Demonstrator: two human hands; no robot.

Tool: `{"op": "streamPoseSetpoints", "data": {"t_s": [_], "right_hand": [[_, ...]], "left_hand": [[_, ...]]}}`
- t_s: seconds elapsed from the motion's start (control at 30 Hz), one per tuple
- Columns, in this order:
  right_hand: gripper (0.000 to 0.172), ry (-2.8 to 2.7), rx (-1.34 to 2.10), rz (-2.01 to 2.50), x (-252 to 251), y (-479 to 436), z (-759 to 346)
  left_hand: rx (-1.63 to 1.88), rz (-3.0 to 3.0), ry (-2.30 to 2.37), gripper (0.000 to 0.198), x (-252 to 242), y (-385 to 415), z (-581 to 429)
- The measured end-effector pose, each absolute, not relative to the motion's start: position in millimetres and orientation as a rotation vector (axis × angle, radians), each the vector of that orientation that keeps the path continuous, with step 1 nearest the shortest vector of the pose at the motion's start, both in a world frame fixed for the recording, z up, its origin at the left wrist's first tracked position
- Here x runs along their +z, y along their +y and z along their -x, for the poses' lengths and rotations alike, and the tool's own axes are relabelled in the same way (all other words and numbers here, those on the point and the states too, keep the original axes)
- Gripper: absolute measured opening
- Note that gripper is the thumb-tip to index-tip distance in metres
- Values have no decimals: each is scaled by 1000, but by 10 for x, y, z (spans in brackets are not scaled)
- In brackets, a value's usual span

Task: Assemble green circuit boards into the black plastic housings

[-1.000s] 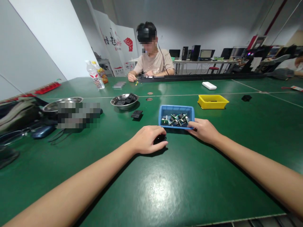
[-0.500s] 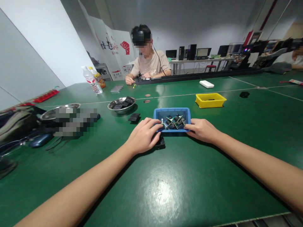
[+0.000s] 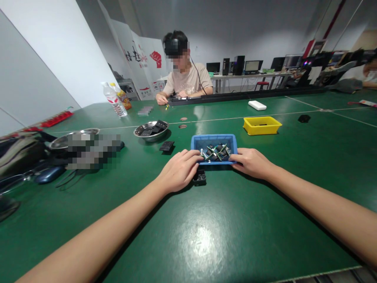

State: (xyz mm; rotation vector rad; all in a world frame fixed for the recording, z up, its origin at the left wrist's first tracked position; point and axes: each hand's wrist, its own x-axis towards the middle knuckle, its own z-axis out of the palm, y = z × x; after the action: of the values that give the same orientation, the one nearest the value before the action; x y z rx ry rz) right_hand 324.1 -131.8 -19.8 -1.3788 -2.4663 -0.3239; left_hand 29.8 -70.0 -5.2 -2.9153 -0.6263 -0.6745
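A small blue plastic bin (image 3: 214, 137) stands on the green table, holding several small green circuit boards with black parts (image 3: 218, 152). My left hand (image 3: 180, 169) grips the bin's left front corner, fingertips over the rim and thumb outside. At the right end, my right hand (image 3: 252, 162) pinches the wall, fingers reaching inside and thumb below the rim. A black plastic housing (image 3: 200, 179) lies on the table just in front of the bin, beside my left thumb. Behind my left hand is a flat black plastic piece (image 3: 167, 147).
Farther left sits a metal bowl (image 3: 150, 137) with black plastic pieces. A yellow bin (image 3: 262, 127) stands to the right, with a white box (image 3: 257, 105) behind it. Bags and a blurred item (image 3: 96, 151) lie at left. A co-worker (image 3: 185, 80) sits across the table.
My left hand has shifted very slightly left, so more of the black housing shows. The bin stays in place and my right hand is still.
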Motion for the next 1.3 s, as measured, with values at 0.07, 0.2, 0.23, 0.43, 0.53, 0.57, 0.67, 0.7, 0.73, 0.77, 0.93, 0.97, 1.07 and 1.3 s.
{"op": "streamPoseSetpoints", "data": {"t_s": [0.07, 0.2, 0.23, 0.43, 0.53, 0.57, 0.67, 0.7, 0.73, 0.77, 0.93, 0.97, 1.07, 1.3], "right_hand": [[13, -2466, -300, 1375, -195, -1320, -3239], [13, -2485, -316, 1345, -195, -1324, -3228], [14, -2495, -332, 1340, -196, -1325, -3223], [12, -2525, -361, 1313, -185, -1335, -3178], [13, -2538, -368, 1317, -177, -1341, -3157], [13, -2538, -369, 1319, -176, -1343, -3152], [13, -2534, -359, 1300, -174, -1351, -3144], [12, -2534, -363, 1291, -173, -1354, -3141], [12, -2535, -371, 1282, -171, -1359, -3137], [12, -2536, -382, 1275, -168, -1364, -3131], [13, -2541, -416, 1230, -144, -1394, -3079], [14, -2545, -436, 1223, -138, -1400, -3065], [18, -2562, -537, 1210, -126, -1416, -3024], [20, -2553, -583, 1157, -113, -1439, -2977]], "left_hand": [[-781, 2961, -635, 26, -61, -699, -296], [-1012, 3017, -653, 17, -77, -698, -301], [-1045, 3020, -655, 15, -78, -698, -303], [-1080, 2945, -686, 13, -76, -688, -307], [-1060, 2893, -701, 14, -86, -676, -302], [-1067, 2875, -699, 15, -90, -671, -300], [-1085, 2805, -692, 15, -96, -662, -296], [-1082, 2774, -690, 15, -93, -664, -294], [-1073, 2739, -691, 14, -87, -670, -292], [-1063, 2700, -695, 14, -78, -679, -290], [-1024, 2560, -680, 13, -1, -769, -315], [-1006, 2571, -668, 14, 13, -784, -326], [-931, 2667, -616, 25, 35, -805, -357], [-830, 2760, -647, 25, 7, -776, -349]]}}
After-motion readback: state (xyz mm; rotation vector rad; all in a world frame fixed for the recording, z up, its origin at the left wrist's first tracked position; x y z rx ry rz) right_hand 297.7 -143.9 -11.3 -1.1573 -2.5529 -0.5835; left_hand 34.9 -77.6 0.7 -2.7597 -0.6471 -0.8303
